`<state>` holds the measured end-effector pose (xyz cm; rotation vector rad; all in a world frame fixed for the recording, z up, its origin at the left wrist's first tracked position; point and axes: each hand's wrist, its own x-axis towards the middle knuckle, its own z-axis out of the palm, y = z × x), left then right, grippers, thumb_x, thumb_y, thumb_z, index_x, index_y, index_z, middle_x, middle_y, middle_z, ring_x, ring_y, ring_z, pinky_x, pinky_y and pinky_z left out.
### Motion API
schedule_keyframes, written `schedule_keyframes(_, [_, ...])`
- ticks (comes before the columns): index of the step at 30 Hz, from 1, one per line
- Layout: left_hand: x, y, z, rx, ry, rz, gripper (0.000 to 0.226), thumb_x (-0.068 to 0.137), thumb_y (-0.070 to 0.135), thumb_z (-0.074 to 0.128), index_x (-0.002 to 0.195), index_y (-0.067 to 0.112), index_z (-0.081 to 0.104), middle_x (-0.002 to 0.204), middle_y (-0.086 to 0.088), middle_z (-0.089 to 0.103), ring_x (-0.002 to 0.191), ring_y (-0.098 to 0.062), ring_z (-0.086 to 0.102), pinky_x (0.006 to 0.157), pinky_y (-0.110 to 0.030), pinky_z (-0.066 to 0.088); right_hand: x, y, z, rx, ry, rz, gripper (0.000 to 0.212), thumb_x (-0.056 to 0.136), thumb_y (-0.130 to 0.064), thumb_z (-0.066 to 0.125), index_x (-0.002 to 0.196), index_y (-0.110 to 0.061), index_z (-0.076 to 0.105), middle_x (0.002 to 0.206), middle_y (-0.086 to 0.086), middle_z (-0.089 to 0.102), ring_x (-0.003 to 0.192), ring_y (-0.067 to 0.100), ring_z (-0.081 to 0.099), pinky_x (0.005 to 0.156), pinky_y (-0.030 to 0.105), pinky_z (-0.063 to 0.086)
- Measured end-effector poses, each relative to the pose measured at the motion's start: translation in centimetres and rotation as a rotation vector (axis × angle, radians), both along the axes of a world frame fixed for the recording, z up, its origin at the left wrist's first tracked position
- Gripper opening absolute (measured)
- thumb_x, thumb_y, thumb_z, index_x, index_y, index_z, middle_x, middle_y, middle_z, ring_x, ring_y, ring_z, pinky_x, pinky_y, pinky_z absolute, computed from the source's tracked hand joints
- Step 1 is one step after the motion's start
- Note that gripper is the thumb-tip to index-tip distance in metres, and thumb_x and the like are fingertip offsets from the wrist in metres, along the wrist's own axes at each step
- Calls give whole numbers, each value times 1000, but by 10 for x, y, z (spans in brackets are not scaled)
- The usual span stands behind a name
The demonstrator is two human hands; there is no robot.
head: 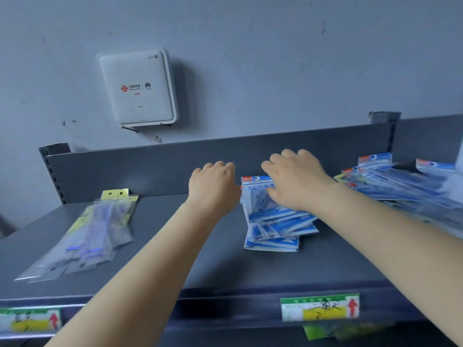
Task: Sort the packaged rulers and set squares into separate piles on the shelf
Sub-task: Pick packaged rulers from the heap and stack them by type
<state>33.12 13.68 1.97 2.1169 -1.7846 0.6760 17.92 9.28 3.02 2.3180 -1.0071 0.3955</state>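
Top tier of a grey metal shelf [205, 246], low back panel [225, 156] behind, scuffed wall above with a white Wi-Fi router box [137, 87] mounted on it.

Three heaps up here. Far left: a loose fan of clear-sleeved rulers with yellow header cards [87, 231], lying diagonal, well apart from everything else. Middle: a messy stack of blue-and-white packs [273, 226], edges splayed out, contents too blurred to call as set squares for sure. Far right: a bigger unsorted jumble of the same blue packs [395, 181] leaning toward the back panel, a yellow-edged one poking out near its left side.

Right hand [295, 181] flat on top of the middle stack, fingers spread and fairly straight, pressing down rather than gripping. Left hand [213, 186] just beside that stack's left edge, knuckles up, fingers curled under toward the back panel; can't tell whether anything's pinched in there. Both forearms cover much of the shelf's middle.

Two green-and-yellow price tags with red arrows [320, 308] clipped on the front lip, scribbled and unreadable.
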Motion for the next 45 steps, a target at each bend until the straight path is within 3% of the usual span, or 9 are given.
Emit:
schedule_keyframes(17, [-224, -74, -9, 89, -4, -211, 37, 93, 38, 45, 124, 19, 50, 121, 1, 55, 116, -23, 48, 90, -32, 37, -232, -60, -17, 189, -193, -160, 39, 91, -39, 46, 124, -18, 46, 122, 0, 51, 115, 24, 45, 86, 34, 36])
schedule_keyframes(22, [-270, -100, -13, 161, 36, -230, 40, 94, 44, 41, 123, 18, 51, 123, 0, 55, 116, -22, 49, 87, -30, 37, -281, -84, -22, 352, -367, -271, 40, 89, -45, 51, 120, -20, 50, 118, 0, 53, 108, 24, 52, 77, 31, 38])
schedule_keyframes(25, [-290, -120, -16, 208, 126, -186, 44, 95, 48, 38, 122, 16, 51, 122, -2, 57, 114, -24, 51, 84, -32, 37, -298, -94, -29, 394, -467, -425, 54, 86, -60, 48, 120, -18, 50, 121, 2, 52, 109, 26, 54, 82, 33, 40])
schedule_keyframes(29, [-302, -147, -26, 255, 254, -53, 55, 90, 62, 34, 116, 17, 51, 123, -2, 57, 117, -26, 49, 93, -37, 37, -306, -105, -45, 482, -477, -590, 88, 67, -85, 42, 124, -17, 46, 129, 4, 53, 119, 28, 50, 96, 40, 37])
schedule_keyframes(32, [-302, -160, -33, 266, 308, 18, 63, 83, 70, 38, 114, 16, 51, 120, -4, 59, 116, -27, 49, 93, -38, 35, -305, -111, -50, 504, -472, -588, 91, 63, -87, 43, 122, -17, 46, 125, 4, 56, 117, 27, 52, 98, 42, 37])
schedule_keyframes(35, [-299, -168, -36, 233, 445, -9, 62, 82, 65, 49, 120, 16, 48, 119, -3, 59, 117, -26, 50, 92, -37, 36, -306, -118, -51, 566, -557, -491, 81, 66, -78, 55, 124, -21, 46, 124, -1, 57, 117, 23, 52, 100, 42, 36])
schedule_keyframes(40, [-290, -175, -35, 149, 947, -159, 72, 76, 34, 76, 135, 15, 39, 110, -1, 60, 93, -21, 58, 94, -36, 45, -309, -128, -52, 745, -902, -259, 81, 65, -35, 83, 133, -21, 41, 138, 0, 48, 118, 21, 53, 100, 39, 41])
schedule_keyframes(43, [-282, -175, -34, 131, 1074, -220, 71, 76, 11, 76, 137, 9, 39, 84, 3, 60, 62, -9, 59, 62, -19, 53, -311, -128, -50, 826, -1027, -204, 81, 69, -16, 82, 137, -16, 37, 135, 5, 50, 104, 19, 57, 76, 28, 49])
schedule_keyframes(45, [-280, -174, -34, 147, 1111, -223, 63, 78, 5, 73, 133, 5, 43, 70, 5, 57, 39, 1, 53, 37, -9, 41, -311, -127, -49, 883, -1087, -193, 76, 74, -7, 77, 138, -12, 37, 125, 7, 54, 82, 17, 60, 58, 19, 47])
